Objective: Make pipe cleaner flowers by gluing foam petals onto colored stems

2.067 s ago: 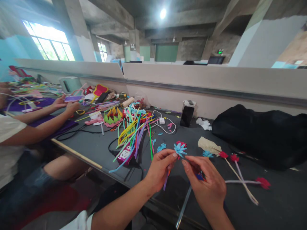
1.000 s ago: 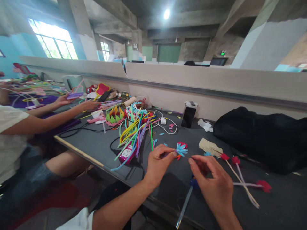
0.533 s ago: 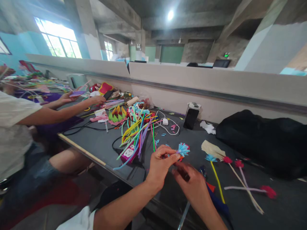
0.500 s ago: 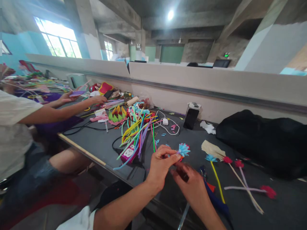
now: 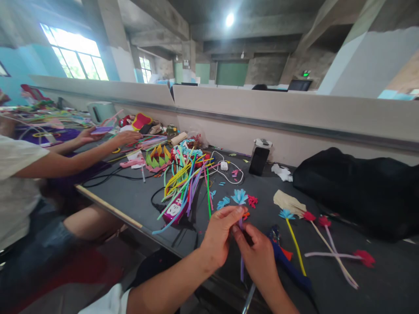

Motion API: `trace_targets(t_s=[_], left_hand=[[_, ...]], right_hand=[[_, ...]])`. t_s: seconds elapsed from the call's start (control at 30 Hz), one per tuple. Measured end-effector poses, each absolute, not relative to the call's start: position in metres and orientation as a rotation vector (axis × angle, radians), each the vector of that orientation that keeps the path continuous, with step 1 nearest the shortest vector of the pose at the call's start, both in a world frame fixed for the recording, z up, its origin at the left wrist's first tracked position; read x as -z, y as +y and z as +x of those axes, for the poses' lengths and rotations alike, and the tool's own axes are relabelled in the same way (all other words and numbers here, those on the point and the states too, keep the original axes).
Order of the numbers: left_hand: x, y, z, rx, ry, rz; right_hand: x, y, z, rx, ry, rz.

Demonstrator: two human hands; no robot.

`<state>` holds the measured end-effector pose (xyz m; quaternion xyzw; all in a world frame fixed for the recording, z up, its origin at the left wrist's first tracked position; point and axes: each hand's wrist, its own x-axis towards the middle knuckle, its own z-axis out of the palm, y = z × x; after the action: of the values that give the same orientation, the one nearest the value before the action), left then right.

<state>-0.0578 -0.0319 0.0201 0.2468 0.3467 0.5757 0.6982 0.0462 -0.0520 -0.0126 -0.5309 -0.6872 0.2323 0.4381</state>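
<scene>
A light blue flower (image 5: 239, 196) stands upright on a purple stem (image 5: 242, 268) in front of me. My left hand (image 5: 220, 233) pinches the stem just below the petals. Lower on the same stem, the fingers of my right hand (image 5: 257, 248) are closed round it. Beyond my hands lie small blue pieces (image 5: 223, 203) and red pieces (image 5: 252, 201). Right of my right hand is a dark blue glue gun (image 5: 290, 266). Farther right lie a blue flower with a yellow stem (image 5: 297, 246) and several red flowers (image 5: 364, 258).
Many coloured fuzzy stems (image 5: 188, 179) lie over a purple power strip (image 5: 173, 210). A phone (image 5: 259, 160) leans at the back. A black bag (image 5: 353, 192) fills the right. Another person's arms (image 5: 81, 152) reach over the table at left.
The blue flower has turned upright and shifted left, and its purple stem now shows below my fingers. The other person's nearer hand has moved slightly left, with a thin stem now visible at it.
</scene>
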Motion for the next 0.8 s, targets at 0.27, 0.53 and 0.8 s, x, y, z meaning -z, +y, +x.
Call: trace_targets(t_s=[0.27,0.53,0.8], left_hand=[[-0.022,-0.033,-0.059,-1.316,0.742,0.642],[-0.016,-0.034,-0.059,-1.396,0.834,0.898],[-0.014,-0.031,-0.059,-1.480,0.918,1.117]], right_hand=[[0.013,-0.052,0.053,-0.552,-1.757,-1.251],[0.025,-0.046,0.060,-0.520,-1.934,-1.292],[0.032,-0.047,0.063,-0.540,-1.986,-1.331]])
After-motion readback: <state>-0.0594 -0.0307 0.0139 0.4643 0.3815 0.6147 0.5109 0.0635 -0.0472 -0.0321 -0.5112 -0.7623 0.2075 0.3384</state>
